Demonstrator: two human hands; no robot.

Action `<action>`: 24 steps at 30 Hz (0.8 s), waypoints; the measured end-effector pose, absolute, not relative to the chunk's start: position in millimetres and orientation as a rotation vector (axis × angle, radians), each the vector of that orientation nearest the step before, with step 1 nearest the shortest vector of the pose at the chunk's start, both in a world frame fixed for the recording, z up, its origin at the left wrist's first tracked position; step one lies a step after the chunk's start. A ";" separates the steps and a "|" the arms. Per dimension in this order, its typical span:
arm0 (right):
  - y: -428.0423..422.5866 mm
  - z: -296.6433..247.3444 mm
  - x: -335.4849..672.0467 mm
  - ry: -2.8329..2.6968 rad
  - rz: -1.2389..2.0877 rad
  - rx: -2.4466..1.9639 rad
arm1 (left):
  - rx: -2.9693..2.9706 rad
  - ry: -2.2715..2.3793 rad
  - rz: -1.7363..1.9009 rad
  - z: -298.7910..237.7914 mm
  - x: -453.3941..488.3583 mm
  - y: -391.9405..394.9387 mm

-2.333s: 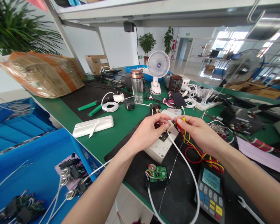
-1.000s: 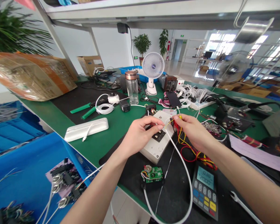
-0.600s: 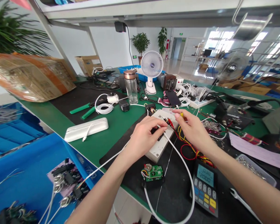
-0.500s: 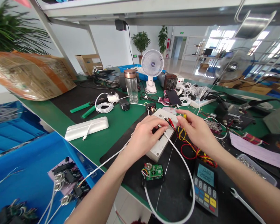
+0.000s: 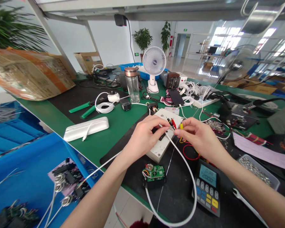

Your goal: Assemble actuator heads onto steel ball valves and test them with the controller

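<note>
Between thumb and fingers, my left hand (image 5: pixel 144 134) pinches the end of a white cable (image 5: pixel 192 177). That cable loops down to a small green circuit board (image 5: pixel 156 173) on the black mat. Close by on the right, my right hand (image 5: pixel 199 134) is closed on a yellow clip (image 5: pixel 181 126), near the cable's wire end. A red clip (image 5: pixel 173 123) and a black clip (image 5: pixel 168 121) stick up just beyond the fingertips, over a light grey box (image 5: pixel 154 155). Fine contact between wire and yellow clip is too small to make out.
A keypad device with a lit display (image 5: pixel 207 177), a wrench (image 5: pixel 248 205) and a tray of screws (image 5: pixel 256 171) lie near my right forearm. A glass bottle (image 5: pixel 133 90) and white fan (image 5: pixel 154 61) stand behind. Blue bins (image 5: pixel 45 152) sit at left.
My right hand has moved down and slightly left, bringing the yellow clip closer to the cable end. My left hand still pinches the cable. The view has shifted slightly.
</note>
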State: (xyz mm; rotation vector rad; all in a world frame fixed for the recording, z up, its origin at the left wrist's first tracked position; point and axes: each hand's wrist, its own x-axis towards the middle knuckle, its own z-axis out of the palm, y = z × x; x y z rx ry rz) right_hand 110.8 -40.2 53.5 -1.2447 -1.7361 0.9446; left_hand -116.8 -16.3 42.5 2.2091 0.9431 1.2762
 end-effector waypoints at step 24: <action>-45.2 56.5 105.6 -1.812 0.709 -1.401 | 2.158 0.973 1.241 42.5 -118.9 -17.3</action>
